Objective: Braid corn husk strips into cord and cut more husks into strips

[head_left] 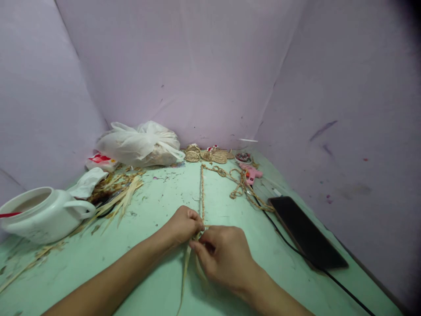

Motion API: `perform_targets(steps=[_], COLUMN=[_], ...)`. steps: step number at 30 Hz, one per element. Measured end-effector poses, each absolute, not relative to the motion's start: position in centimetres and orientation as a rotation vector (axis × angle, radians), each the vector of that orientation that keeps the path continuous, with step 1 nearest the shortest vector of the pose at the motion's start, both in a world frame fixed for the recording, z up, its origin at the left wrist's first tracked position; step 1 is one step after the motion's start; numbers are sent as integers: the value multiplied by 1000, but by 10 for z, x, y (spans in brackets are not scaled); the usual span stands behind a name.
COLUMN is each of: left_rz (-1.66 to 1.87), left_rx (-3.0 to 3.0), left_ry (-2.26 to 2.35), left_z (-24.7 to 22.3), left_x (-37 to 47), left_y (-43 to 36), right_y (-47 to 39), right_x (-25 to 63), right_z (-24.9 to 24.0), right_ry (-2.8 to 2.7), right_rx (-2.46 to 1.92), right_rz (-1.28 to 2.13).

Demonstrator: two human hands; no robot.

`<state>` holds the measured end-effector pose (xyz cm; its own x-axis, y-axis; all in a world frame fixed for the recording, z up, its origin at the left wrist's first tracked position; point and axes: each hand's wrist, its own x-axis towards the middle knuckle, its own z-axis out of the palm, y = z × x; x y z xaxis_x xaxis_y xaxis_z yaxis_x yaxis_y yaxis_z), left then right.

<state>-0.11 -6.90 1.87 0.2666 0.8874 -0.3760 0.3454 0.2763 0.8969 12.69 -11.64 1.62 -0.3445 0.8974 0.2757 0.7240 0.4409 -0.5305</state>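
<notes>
A thin braided cord of tan plant fibre runs straight down the green table toward my hands. My left hand pinches the cord's near end, its fingers closed. Just right of it, my right hand is closed too, thumb and fingers pressed on the loose strands. Pale flat fibre strips hang from between the hands toward me. The fingertips partly hide where the strips join the braid. Beyond, the cord bends right into a loose tangle.
At left are a white pot, dry fibre strips, a white cloth and a tied plastic bag. Woven pieces lie at the back. A pink glue gun, a black cable and a phone are at right.
</notes>
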Motion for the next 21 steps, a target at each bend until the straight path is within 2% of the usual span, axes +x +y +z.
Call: perform_targets(steps=[3, 8, 10, 15, 21], left_rz=[496, 442, 430, 358, 264], left_rx=[1378, 1447, 1487, 1608, 1714], left_ry=[1243, 1218, 1203, 1216, 1534], left_z=[21, 24, 23, 18, 20], left_x=[-6, -10, -11, -11, -8], left_y=[-65, -61, -61, -62, -67], right_y=[-99, -83, -84, -82, -76], right_x=[138, 136, 131, 127, 129], right_z=[23, 18, 13, -1, -12], right_ry=[-1691, -1130, -1116, -1413, -1583], right_rx=[-1451, -1340, -1255, -1391, -1394], right_rz=[636, 1665, 1841, 1575, 1378])
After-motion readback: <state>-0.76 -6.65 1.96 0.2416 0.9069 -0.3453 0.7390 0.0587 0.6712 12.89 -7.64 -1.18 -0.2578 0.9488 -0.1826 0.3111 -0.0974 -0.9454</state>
